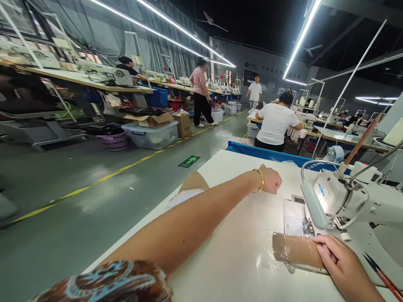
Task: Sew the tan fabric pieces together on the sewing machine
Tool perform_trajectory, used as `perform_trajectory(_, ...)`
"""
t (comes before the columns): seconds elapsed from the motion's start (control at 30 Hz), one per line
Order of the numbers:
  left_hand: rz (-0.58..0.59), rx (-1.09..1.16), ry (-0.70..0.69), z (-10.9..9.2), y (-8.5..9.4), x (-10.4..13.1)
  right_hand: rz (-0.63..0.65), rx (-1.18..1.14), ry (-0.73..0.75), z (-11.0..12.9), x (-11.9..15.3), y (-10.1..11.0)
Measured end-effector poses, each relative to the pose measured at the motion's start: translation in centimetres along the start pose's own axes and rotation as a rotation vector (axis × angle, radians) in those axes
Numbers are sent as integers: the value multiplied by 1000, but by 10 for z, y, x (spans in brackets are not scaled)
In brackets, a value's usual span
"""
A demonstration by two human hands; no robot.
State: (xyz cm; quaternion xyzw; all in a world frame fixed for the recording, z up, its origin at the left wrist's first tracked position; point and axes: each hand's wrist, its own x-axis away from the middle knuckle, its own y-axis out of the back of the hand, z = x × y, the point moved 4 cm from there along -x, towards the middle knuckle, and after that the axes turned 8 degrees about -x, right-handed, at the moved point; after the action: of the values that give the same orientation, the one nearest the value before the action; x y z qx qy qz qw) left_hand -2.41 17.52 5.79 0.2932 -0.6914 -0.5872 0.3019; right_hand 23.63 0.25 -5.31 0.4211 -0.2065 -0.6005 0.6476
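My left hand (270, 179), with a gold bangle at the wrist, is stretched over the white table (239, 243), its fingers curled; whatever it may hold is hidden. At the lower right, my right hand (335, 253) pinches the right end of a brown piece wrapped in clear plastic (299, 250). That piece lies on the table just in front of the needle area of a white JUKI sewing machine (333, 193). Crumpled clear film sticks out at its left side.
Red-handled scissors (384, 272) lie at the right edge. Blue cloth (270, 155) runs along the table's far edge. A tan piece (192, 182) rests by the left edge. A seated person in white (273, 126) is beyond; others stand in the aisle.
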Motion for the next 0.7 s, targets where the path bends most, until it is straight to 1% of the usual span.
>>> perform_trajectory(0.1,37,-55,-40,-13,-16,23,30,19,12,-5,-1,1)
perform_trajectory(0.23,118,-76,-133,-40,-44,54,7,31,22,-7,0,0)
perform_trajectory(0.33,130,-96,-181,-57,-58,68,-9,36,31,-8,0,-1)
perform_trajectory(0.43,114,-120,-175,-68,-61,72,-8,43,34,-10,0,-2)
perform_trajectory(0.57,107,-146,-168,-77,-63,72,-8,49,36,-10,0,-2)
perform_trajectory(0.63,94,-146,-171,-78,-66,68,-11,48,39,-10,1,-2)
perform_trajectory(0.7,81,-129,-179,-76,-70,59,-5,40,48,-11,0,-1)
